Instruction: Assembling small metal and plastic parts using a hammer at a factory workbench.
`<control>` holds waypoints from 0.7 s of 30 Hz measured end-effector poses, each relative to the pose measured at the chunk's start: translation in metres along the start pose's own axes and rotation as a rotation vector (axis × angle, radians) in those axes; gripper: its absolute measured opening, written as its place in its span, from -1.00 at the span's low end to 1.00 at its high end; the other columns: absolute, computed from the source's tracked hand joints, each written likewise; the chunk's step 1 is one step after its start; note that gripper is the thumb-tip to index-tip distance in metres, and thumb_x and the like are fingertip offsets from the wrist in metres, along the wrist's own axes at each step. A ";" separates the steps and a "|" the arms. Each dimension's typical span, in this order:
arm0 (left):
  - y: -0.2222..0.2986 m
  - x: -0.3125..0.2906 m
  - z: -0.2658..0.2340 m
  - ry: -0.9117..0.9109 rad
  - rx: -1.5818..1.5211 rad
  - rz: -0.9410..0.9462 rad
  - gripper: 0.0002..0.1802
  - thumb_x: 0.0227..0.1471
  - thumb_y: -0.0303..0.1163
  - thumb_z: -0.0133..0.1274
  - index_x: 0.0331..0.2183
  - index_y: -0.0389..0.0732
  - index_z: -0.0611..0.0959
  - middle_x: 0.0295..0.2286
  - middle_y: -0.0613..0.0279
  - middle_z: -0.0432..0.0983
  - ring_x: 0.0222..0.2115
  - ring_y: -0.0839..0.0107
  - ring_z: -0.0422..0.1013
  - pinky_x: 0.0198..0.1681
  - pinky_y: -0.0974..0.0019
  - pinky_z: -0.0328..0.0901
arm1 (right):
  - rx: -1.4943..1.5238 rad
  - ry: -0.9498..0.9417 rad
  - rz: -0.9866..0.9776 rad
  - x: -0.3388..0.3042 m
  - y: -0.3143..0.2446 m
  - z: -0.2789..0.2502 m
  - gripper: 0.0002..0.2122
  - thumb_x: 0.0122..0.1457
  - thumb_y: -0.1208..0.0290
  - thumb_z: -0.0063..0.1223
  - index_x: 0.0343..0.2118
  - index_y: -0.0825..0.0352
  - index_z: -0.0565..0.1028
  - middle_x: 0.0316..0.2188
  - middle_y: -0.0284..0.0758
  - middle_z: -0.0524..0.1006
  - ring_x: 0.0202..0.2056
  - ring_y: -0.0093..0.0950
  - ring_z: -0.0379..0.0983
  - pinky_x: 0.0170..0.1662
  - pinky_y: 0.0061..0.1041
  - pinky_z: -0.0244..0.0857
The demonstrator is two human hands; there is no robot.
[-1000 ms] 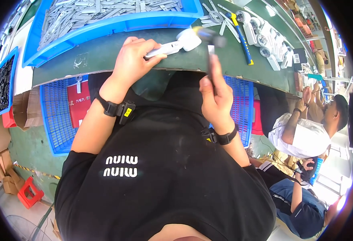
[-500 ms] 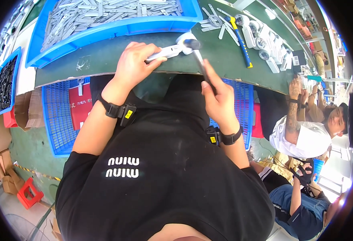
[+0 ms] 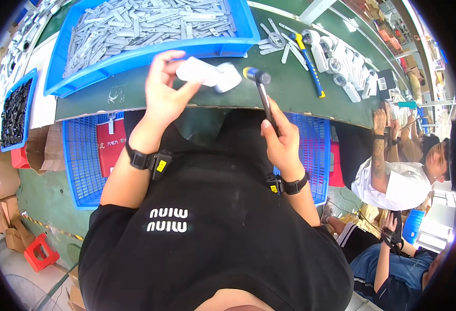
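My left hand (image 3: 167, 98) is closed around a white plastic part (image 3: 199, 71) with a long body and a rounded end, blurred by motion, held above the green table near its front edge. In my right hand (image 3: 283, 142) is the dark handle of a small mallet (image 3: 259, 76), its head black and yellow. The mallet head is just right of the part's rounded end, apart from it. Beyond my left hand stands a blue bin (image 3: 150, 57) heaped with flat grey strips (image 3: 150, 26).
A second mallet (image 3: 311, 70), blue and yellow, lies on the right beside several white round-ended parts (image 3: 337, 65). A blue tray (image 3: 31, 103) of black pieces sits far left. Below the table are blue baskets (image 3: 85, 176). A person in white (image 3: 391, 181) works at right.
My left hand has lifted the white part slightly and turned it, away from the mallet. The mallet head, earlier over the rounded end, is now lower and to the right.
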State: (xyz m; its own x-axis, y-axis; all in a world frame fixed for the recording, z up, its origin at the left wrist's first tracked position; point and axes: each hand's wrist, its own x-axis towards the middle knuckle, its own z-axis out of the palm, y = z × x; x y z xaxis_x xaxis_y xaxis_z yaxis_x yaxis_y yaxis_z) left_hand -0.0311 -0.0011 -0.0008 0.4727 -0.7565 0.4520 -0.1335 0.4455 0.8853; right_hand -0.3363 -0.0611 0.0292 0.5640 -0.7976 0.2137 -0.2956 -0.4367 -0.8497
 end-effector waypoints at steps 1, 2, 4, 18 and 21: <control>0.006 0.002 0.000 0.060 -0.194 -0.051 -0.42 0.17 -0.78 0.28 0.18 -0.31 0.51 -0.01 0.06 0.70 0.04 0.34 0.62 0.12 0.27 0.52 | 0.039 0.002 0.018 -0.003 0.003 0.001 -0.44 0.39 0.64 0.11 0.46 0.27 0.44 -0.49 -0.44 0.46 -0.46 -0.68 0.35 -0.31 -0.61 0.32; 0.009 0.008 0.004 0.083 -0.218 -0.034 -0.44 0.18 -0.77 0.28 0.18 -0.31 0.55 0.00 0.07 0.70 0.03 0.35 0.63 0.10 0.28 0.53 | 0.100 -0.018 0.066 -0.007 0.002 -0.001 -0.45 0.40 0.63 0.11 0.46 0.31 0.44 -0.46 -0.47 0.51 -0.45 -0.69 0.39 -0.31 -0.60 0.33; 0.019 0.017 0.017 0.010 0.038 0.002 -0.50 0.20 -0.71 0.30 0.16 -0.29 0.63 -0.01 0.10 0.73 0.01 0.35 0.65 0.07 0.26 0.54 | 0.197 0.016 0.055 -0.014 0.020 0.003 -0.46 0.41 0.61 0.10 0.46 0.32 0.44 -0.45 -0.47 0.51 -0.45 -0.70 0.39 -0.33 -0.61 0.32; 0.054 0.040 0.080 -0.372 0.980 0.360 -0.71 0.11 -0.27 0.39 -0.13 -0.13 0.77 -0.27 0.13 0.73 -0.25 0.06 0.66 -0.09 0.03 0.48 | 0.307 0.007 0.224 0.044 0.044 -0.024 -0.63 0.49 0.53 0.06 0.32 0.35 0.52 -0.46 -0.48 0.53 -0.56 -0.78 0.29 -0.49 -0.70 0.16; 0.077 0.095 0.064 -0.265 0.881 0.149 -0.80 0.24 -0.33 0.18 -0.14 -0.13 0.79 -0.36 -0.04 0.75 -0.26 -0.07 0.69 -0.16 -0.03 0.55 | 0.333 0.005 0.349 0.062 0.043 -0.033 -0.81 0.46 0.51 0.14 0.06 0.34 0.62 -0.48 -0.54 0.51 -0.50 -0.75 0.35 -0.42 -0.65 0.24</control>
State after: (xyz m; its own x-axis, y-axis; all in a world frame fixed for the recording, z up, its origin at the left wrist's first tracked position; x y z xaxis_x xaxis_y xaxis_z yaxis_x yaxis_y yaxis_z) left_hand -0.0525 -0.0692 0.1167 0.1981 -0.8536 0.4818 -0.8410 0.1045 0.5308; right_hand -0.3394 -0.1427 0.0221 0.4715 -0.8750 -0.1099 -0.2032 0.0135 -0.9790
